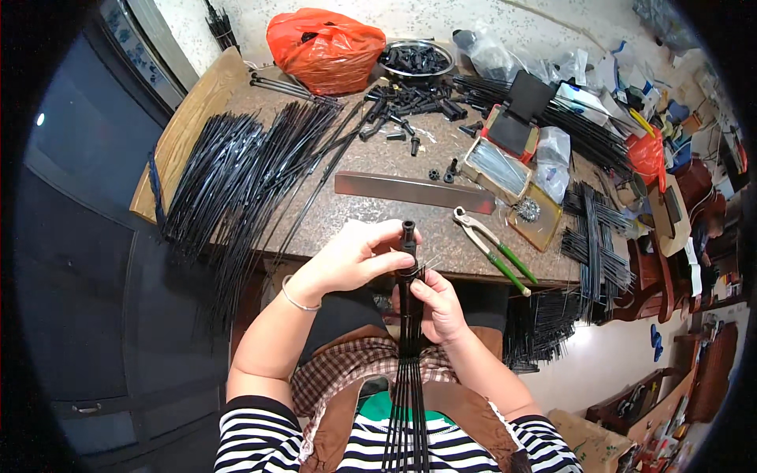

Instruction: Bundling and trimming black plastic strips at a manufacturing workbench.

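A heap of black rods [236, 169] lies at ten o'clock on the table [378, 213], pliers [493, 248] at three, a flat metal bar [414, 191] at twelve; both forearms rise from six; the left hand [351, 256] pinches the black cap [408, 234] atop the rod bundle [408, 355]; the right hand [440, 307] wraps closed around the bundle below.

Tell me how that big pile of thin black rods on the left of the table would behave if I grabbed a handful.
The black rods look long and very thin, so a handful would probably flex and droop at the ends. They lie loose and fanned, some hanging over the table edge, so strays would likely slide out. Each seems light.
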The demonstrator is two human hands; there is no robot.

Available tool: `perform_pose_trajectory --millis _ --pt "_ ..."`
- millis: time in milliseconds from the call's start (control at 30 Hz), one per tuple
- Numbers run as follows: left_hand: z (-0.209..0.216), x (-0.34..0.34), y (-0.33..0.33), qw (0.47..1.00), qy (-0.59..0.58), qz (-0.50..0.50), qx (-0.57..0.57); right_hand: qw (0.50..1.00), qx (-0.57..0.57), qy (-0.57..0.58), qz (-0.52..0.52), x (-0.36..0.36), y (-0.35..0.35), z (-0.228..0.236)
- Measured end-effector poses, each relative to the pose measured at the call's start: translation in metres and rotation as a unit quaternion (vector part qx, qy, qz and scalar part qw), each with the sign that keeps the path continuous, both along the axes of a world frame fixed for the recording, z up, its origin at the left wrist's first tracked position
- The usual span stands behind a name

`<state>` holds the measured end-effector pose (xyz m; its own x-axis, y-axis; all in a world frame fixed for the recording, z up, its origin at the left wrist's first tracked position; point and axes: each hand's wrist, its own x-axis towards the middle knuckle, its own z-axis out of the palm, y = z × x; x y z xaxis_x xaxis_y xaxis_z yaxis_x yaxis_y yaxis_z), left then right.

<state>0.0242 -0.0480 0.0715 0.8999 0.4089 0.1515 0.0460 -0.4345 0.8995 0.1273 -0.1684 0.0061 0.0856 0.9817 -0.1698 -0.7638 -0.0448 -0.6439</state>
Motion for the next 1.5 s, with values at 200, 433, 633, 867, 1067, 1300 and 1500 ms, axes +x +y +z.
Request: perform_pose_trajectory --millis 200,433,633,867,1067,1300,1500 --pt "0.004 -0.014 -0.008 0.998 -0.025 -0.049 -0.031 0.998 0.027 -0.055 -0.022 -0.012 -0.016 0.013" --pt "0.004 -0.023 -0.039 0.965 -0.107 -0.015 -0.24 0.997 0.013 -0.056 0.056 -0.009 -0.033 0.021" --pt "-0.002 -0.041 -0.043 0.931 -0.083 0.036 -0.353 0.998 0.005 -0.022 0.053 -0.023 -0.026 0.013" --pt "-0.029 -0.061 -0.049 0.987 -0.113 0.112 0.037 1.0 0.001 0.016 0.019 -0.045 -0.021 -0.004" --pt "-0.043 -0.067 -0.041 0.982 -0.132 0.131 0.027 1.0 0.018 -0.004 -0.018 -0.061 -0.013 -0.011" --pt "-0.057 -0.06 -0.039 0.966 -0.23 0.064 -0.095 0.999 0.037 0.0 0.015 -0.051 -0.013 -0.012" --pt "-0.064 -0.058 -0.034 0.936 -0.263 0.012 -0.234 0.999 0.013 0.005 0.031 -0.044 -0.015 -0.013"
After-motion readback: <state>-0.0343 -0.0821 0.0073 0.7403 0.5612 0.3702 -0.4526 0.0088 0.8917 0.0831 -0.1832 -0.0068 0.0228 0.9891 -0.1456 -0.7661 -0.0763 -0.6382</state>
